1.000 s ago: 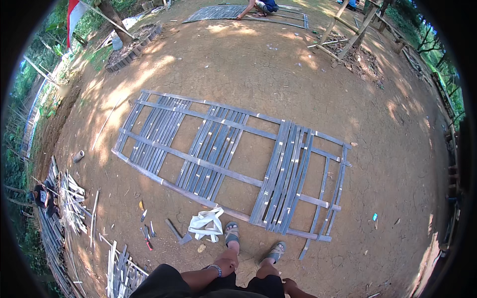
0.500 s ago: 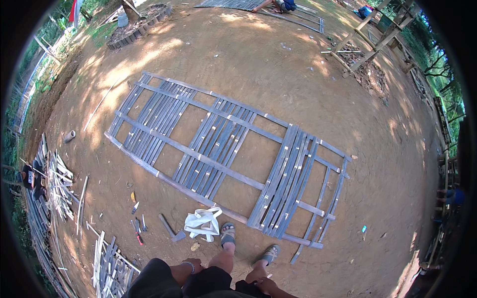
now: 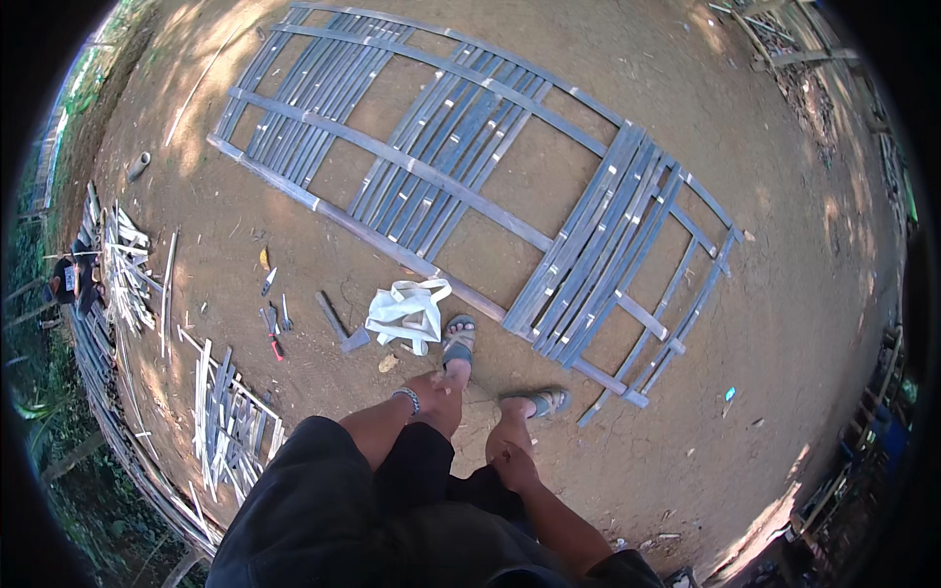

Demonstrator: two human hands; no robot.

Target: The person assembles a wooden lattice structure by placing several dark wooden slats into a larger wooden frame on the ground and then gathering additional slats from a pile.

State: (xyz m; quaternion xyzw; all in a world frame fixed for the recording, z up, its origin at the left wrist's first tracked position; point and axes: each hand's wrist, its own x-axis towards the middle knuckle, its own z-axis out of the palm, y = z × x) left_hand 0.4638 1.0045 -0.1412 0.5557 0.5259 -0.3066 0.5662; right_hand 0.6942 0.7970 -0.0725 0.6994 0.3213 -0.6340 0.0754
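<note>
My left hand [image 3: 434,394], a bracelet at its wrist, rests by my left knee with nothing in it. On my right knee lies my right hand [image 3: 512,459], also holding nothing; its fingers show small and partly blend with the leg. Ahead of my sandalled feet lies a long flat frame of split bamboo slats [image 3: 412,167] on the ground, its slats grouped in several panels across long rails. A white cloth bag [image 3: 407,312] sits beside my left sandal [image 3: 458,339], near the frame's closest rail.
Left of the bag lie a hatchet-like tool [image 3: 343,323], a knife [image 3: 269,281] and red-handled pliers [image 3: 274,338]. Piles of bamboo strips [image 3: 230,412] spread at the left. Another person [image 3: 74,279] is at the far left edge. A short tube [image 3: 139,165] lies on the dirt.
The view has tipped downward, so the frame appears higher and more of my arms and legs shows. My left hand has moved slightly forward on the leg. My right foot now points more rightward.
</note>
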